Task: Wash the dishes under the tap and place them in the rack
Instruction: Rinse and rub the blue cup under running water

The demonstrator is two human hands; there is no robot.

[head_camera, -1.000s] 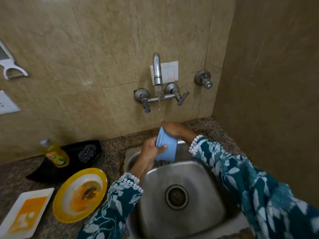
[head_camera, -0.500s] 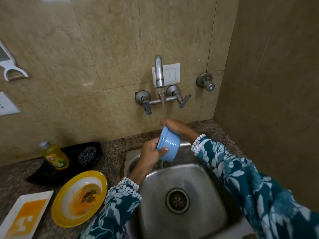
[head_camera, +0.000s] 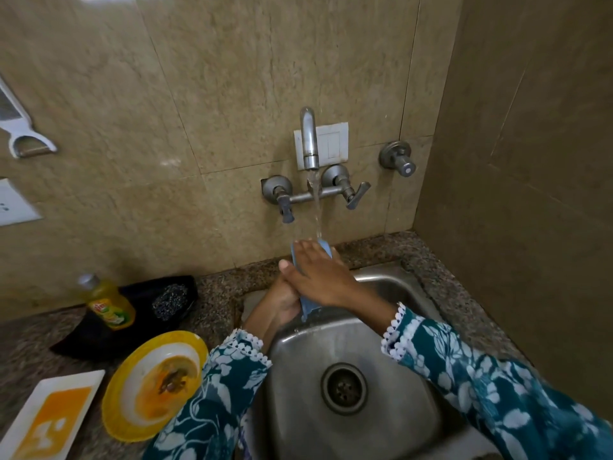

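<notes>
Head view: blue bowl (head_camera: 306,308) over sink (head_camera: 391,330), right under running tap (head_camera: 309,141). Left hand (head_camera: 285,302) cups it from below, grip wrapped round it. Right hand (head_camera: 318,277) lies flat on it, fingers straight. Dirty yellow plate (head_camera: 132,393), white tray (head_camera: 49,423), soap bottle (head_camera: 109,303) waiting on desk (head_camera: 215,293) to left.

- Blue dish (head_camera: 306,308): mostly covered by the right hand (head_camera: 318,277); only two edges show, so its shape cannot be determined.
- Left hand (head_camera: 282,302): largely hidden behind the right hand and the dish; finger position cannot be determined.
- White rectangular plate (head_camera: 49,423): cut off by the left and bottom edges.
- Peeler (head_camera: 20,134) and wall socket (head_camera: 13,204): cut off by the left edge.
- Bottle (head_camera: 111,308): label text too small to read.
- Sink (head_camera: 414,376): near rim cut off by the bottom edge.
</notes>
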